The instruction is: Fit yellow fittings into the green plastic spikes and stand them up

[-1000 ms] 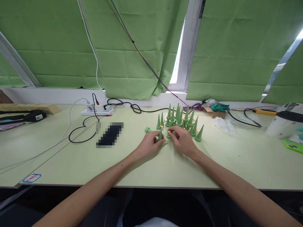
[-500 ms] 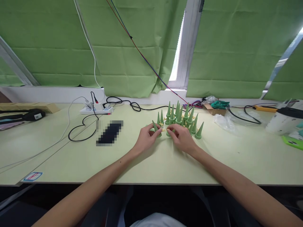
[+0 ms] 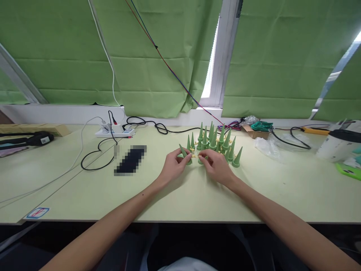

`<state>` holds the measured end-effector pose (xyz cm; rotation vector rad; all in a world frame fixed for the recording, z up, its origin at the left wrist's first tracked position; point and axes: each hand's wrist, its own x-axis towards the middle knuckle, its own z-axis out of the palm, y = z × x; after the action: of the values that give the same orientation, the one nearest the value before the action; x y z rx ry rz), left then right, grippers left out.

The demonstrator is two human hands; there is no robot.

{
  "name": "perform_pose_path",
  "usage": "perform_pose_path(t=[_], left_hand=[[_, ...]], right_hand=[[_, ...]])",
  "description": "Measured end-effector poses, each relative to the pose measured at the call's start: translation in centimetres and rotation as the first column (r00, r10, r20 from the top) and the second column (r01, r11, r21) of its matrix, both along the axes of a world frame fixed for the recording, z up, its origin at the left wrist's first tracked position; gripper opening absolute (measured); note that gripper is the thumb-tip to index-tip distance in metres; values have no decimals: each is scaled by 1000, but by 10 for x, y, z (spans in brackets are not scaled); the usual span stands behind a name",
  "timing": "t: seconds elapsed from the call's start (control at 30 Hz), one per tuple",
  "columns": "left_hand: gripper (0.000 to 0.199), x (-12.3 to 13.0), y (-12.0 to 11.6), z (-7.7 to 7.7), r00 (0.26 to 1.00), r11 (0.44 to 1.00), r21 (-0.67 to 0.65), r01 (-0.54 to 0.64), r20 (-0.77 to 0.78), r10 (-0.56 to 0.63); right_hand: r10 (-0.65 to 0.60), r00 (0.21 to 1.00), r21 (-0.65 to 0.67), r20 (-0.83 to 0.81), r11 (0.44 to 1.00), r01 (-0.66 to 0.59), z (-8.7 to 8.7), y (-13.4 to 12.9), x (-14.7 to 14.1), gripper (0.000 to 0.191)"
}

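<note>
My left hand [image 3: 174, 165] is closed around a green cone [image 3: 183, 151], which leans to the left with its tip up. Between my two hands a small yellow piece [image 3: 195, 156] spans the gap, one end near the cone. The fingertips of my right hand [image 3: 214, 165] pinch the other end of that yellow piece. Just behind my hands stand several upright green cones [image 3: 213, 140] on round bases, with small yellow pieces among them. Another green cone [image 3: 237, 158] stands at the right of the group. My right fingers partly hide one cone base.
A dark pixelated patch [image 3: 130, 160] lies left of my hands. Behind it are a white power strip [image 3: 115, 131] and black cables [image 3: 162, 128]. To the right are a small cardboard box [image 3: 255, 132], a clear plastic bag [image 3: 267, 147] and a white cup [image 3: 335, 146].
The cone in my left hand tilts slightly more to the left. My hands otherwise keep nearly the same place, and the view has shifted a little.
</note>
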<state>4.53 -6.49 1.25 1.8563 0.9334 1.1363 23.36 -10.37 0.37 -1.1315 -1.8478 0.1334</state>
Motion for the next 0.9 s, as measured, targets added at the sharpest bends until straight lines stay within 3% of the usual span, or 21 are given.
perform_pose_path(t=[0.5, 0.9], left_hand=[[33, 0, -2, 2, 999, 999, 31, -12, -40, 13], [31, -1, -4, 0, 991, 995, 85, 49, -125, -38]], right_hand=[[-25, 999, 18, -42, 999, 26, 1, 0, 1, 15], [94, 996, -20, 9, 995, -94, 1, -1, -2, 16]])
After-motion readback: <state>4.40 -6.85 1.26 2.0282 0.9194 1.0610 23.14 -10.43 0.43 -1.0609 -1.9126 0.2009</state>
